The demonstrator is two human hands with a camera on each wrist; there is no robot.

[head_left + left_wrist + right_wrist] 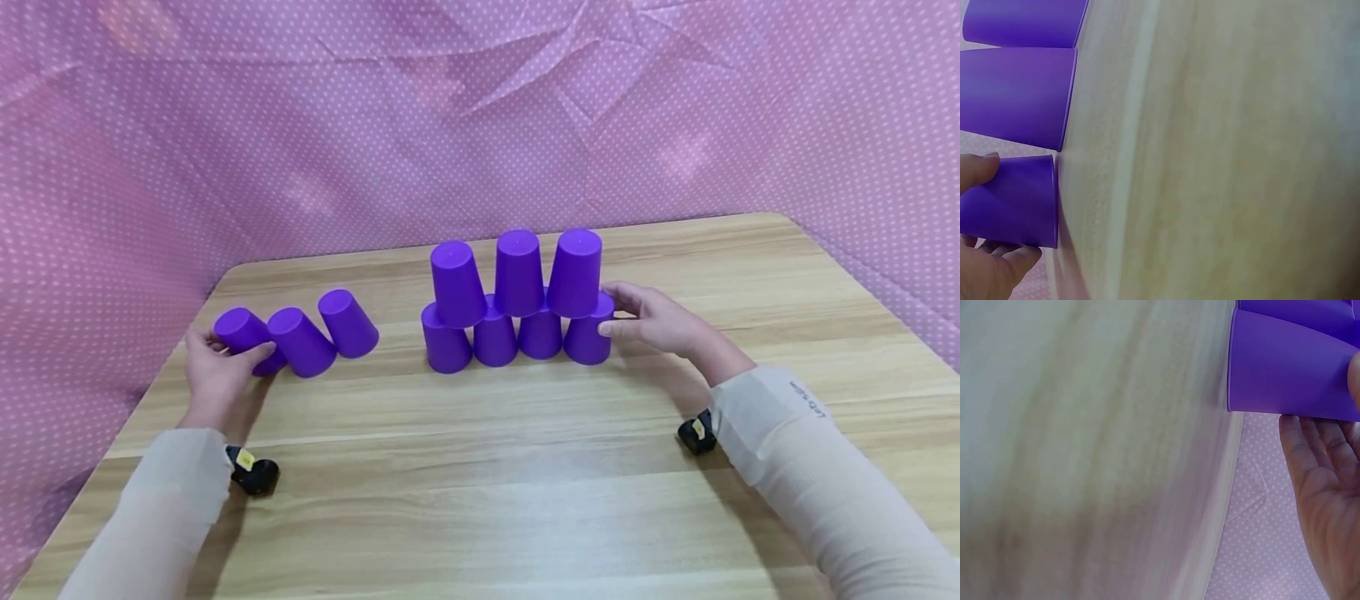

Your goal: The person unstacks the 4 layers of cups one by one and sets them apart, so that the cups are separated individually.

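Note:
On the left, three upside-down purple cups stand in a slanting row. My left hand point(217, 375) grips the leftmost cup point(238, 328), thumb on one side and fingers on the other; in the left wrist view its rim point(1055, 200) is down at the table. Beside it are the middle cup point(302, 343) and the right cup point(348, 323). A two-level cup stack stands centrally: several cups point(447, 342) below, three cups point(519, 275) above. My right hand point(652, 321) touches the lower row's right end cup point(587, 340) with thumb tip and fairly straight fingers.
The wood-grain table point(465, 467) has a rounded back edge. Pink dotted cloth point(375, 125) hangs behind and at the sides. Black wrist devices point(255, 475) sit below the pale sleeves. Table surface lies between the left cups and the stack.

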